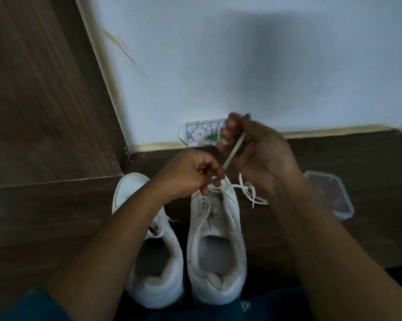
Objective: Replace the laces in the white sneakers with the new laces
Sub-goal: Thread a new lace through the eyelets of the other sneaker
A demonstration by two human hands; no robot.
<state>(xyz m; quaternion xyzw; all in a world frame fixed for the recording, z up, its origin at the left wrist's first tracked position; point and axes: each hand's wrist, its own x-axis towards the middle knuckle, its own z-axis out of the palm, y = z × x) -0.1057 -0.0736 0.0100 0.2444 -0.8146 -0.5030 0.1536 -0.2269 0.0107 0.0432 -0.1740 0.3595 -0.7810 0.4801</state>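
2 white low-top sneakers point(216, 269). 2 bare hands: left hand point(188, 172), right hand point(262, 154). 1 flat white lace point(233, 149) for sure; loose loops beside it, can't tell if separate. 1 clear square plastic container point(334, 195). 1 small clear packet point(202, 133).

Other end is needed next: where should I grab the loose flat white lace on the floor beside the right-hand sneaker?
Pinch the flat white lace near its free tip, the end pointing back toward you, coming down from the right. There it lies alone on the dark floor; closer to the white sneaker its strands cross and would likely tangle.
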